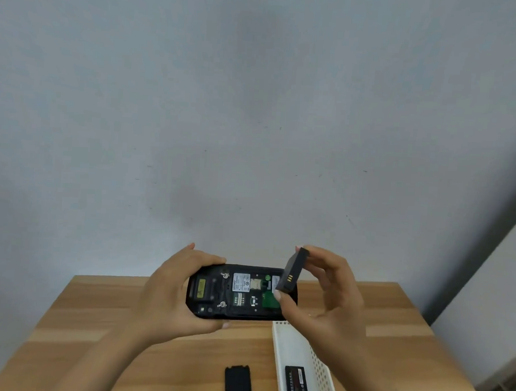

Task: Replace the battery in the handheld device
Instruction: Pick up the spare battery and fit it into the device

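Observation:
My left hand (174,292) grips the left end of the black handheld device (239,293), held above the table with its back open toward me. The bare battery bay shows labels, contacts and a green board. My right hand (323,294) pinches a dark grey battery (291,270) between thumb and fingers. The battery is tilted on end over the right end of the bay, gold contacts facing me. Whether its lower edge touches the device I cannot tell.
A wooden table (182,355) lies below. A white perforated tray (299,347) at the right front holds a second battery (297,383) with a red label. A black battery cover (237,384) lies left of the tray. A grey wall rises behind.

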Tool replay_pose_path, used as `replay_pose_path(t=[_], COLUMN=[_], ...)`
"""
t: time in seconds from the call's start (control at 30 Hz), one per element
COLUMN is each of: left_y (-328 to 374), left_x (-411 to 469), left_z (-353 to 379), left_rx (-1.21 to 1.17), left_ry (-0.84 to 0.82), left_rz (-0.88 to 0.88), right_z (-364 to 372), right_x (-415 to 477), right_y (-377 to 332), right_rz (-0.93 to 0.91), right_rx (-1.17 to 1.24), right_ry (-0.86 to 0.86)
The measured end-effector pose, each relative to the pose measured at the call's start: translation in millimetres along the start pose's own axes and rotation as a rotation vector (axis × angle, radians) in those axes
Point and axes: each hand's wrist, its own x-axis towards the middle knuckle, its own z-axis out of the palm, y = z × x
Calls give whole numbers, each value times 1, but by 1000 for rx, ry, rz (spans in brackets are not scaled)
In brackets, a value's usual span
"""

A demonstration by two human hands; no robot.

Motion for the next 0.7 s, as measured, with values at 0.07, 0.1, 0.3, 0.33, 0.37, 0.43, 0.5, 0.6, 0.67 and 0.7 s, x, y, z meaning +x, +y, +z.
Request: replay_pose_path(t=[0.07, 0.1, 0.3, 0.33, 0.37, 0.43, 0.5, 0.6, 0.67, 0.7], left_y=[-1, -1, -3, -5, -6, -9, -11, -16, -18, -18], left_x=[-1, -2, -7, -8, -9, -10, -11, -12, -13, -13], left_z=[-3, -5, -11, -12, -13, -14, -14, -16, -18, -20], left_rx=[11, 12, -3, -3, -4, -11, -19, -29, -32, -31], left_ry=[4, 8, 47, 48, 46, 49, 51, 44, 43, 41], left_rz=[-4, -3, 15, 10, 6, 2, -2, -11, -9, -7], right_z=[2, 3, 16, 18, 20, 21, 22, 26, 30, 32], right_x=[0, 1, 9, 11, 12, 14, 14, 12, 10, 8], right_y=[0, -1, -22, -23, -25, -31, -38, -43, -46, -44], right_rz=[-4, 5, 383, 467, 543, 642, 695, 670, 528, 427], right_rx=[13, 31, 498, 593, 698, 867, 934, 889, 607, 373], right_ry=[2, 7, 108, 114, 108, 82, 76, 54, 23, 16])
